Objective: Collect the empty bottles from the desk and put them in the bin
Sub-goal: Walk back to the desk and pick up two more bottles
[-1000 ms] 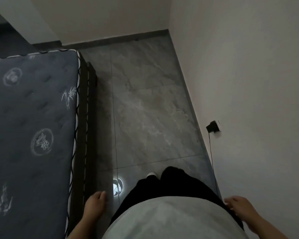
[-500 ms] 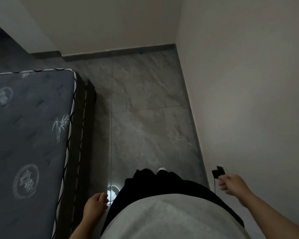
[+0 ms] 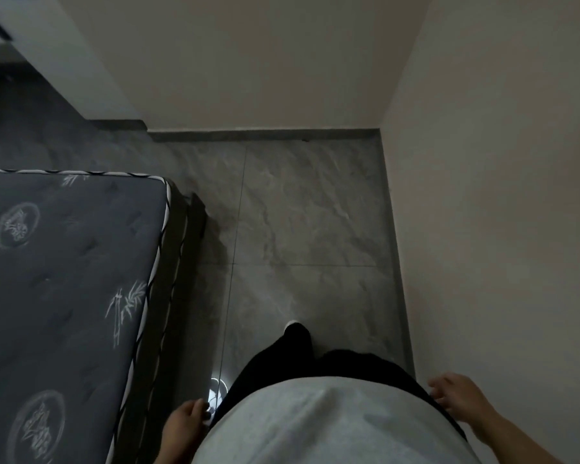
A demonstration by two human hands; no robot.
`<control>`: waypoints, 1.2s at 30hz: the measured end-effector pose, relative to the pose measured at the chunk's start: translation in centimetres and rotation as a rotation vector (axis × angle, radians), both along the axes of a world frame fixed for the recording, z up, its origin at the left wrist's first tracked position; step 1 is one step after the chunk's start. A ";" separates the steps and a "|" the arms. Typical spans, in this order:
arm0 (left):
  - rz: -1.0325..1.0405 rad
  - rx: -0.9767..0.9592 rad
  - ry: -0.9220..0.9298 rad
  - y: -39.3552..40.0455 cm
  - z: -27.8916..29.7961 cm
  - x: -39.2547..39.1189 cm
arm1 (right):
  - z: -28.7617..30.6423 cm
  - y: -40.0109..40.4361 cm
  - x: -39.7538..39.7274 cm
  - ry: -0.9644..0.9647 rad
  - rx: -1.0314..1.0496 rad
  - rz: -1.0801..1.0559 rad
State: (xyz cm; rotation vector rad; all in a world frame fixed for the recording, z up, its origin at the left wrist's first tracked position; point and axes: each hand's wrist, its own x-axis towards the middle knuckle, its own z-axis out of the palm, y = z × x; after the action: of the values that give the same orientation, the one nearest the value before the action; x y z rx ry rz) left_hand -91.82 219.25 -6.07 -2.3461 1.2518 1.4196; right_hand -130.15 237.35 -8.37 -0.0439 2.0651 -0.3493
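Note:
No bottle, desk or bin shows in the head view. My left hand [image 3: 184,421] hangs at my side near the bed frame, fingers loosely curled, holding nothing. My right hand [image 3: 457,396] hangs close to the right wall with fingers apart and empty. My grey shirt and black trousers fill the bottom middle, one foot stepping forward on the tiles.
A dark patterned mattress [image 3: 64,296] on a dark bed frame [image 3: 188,262] lines the left. A pale wall [image 3: 499,229] lines the right, another wall closes the far end. Grey tiled floor [image 3: 298,229] runs between them, opening leftward past the bed's end.
I have walked forward along the gap: the bed's end and far wall are nearer. The wall charger slid out of view behind me. My right hand dropped lower beside my hip.

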 end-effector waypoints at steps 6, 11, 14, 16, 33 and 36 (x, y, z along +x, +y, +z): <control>-0.046 -0.128 0.083 -12.9 0.3 -5.5 | 0.3 -7.0 -3.5 0.117 0.175 0.583; -0.091 -0.182 0.092 -22.4 0.1 -9.8 | 0.0 -16.4 -8.0 0.060 0.186 0.504; -0.031 -0.162 0.092 -25.8 0.1 -12.1 | -0.1 -23.6 -11.5 0.029 0.025 0.130; 0.025 -0.137 0.074 -27.3 -0.1 -13.1 | 1.1 -29.4 -13.6 0.011 -0.040 0.038; 0.359 -0.054 -0.020 -47.1 0.5 -15.8 | 1.6 -65.6 -18.4 0.034 -0.052 0.381; 0.300 -0.126 -0.024 -53.4 0.7 -15.9 | 1.1 -68.8 -19.2 0.038 -0.014 0.479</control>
State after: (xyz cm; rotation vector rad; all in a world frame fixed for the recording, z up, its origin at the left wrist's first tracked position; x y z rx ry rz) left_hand -107.67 165.87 -5.39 -2.7223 1.0448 1.4228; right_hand -149.32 168.52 -7.24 -0.5471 2.0127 -0.0662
